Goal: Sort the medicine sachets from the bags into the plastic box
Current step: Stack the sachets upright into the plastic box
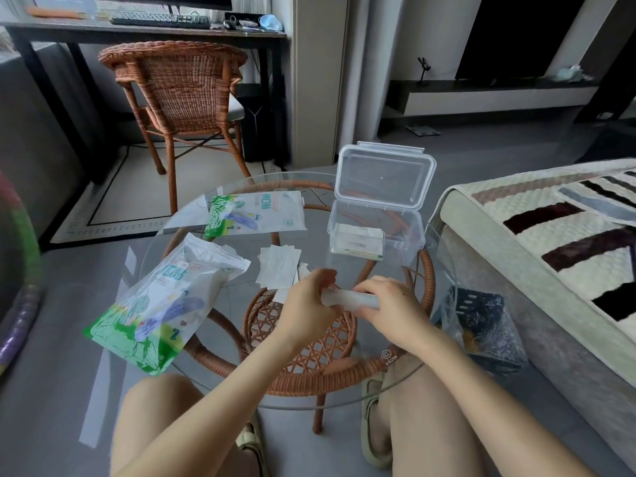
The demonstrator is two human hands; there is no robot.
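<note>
My left hand (309, 304) and my right hand (392, 304) both grip a stack of white sachets (347, 299) edge-on above the glass table (206, 356). Several loose white sachets (278, 270) lie on the glass just beyond my left hand. The clear plastic box (409, 232) stands at the far right with its lid (385, 177) up, and a few sachets (358, 241) stand inside it. One green and white bag (165, 304) lies at the left, a second bag (254, 213) further back.
The round glass top sits on a rattan frame (303, 339). A sofa with a patterned cover (550, 242) lies to the right, a dark basket in plastic wrap (481, 325) beside it. A rattan chair (179, 91) and a desk stand behind.
</note>
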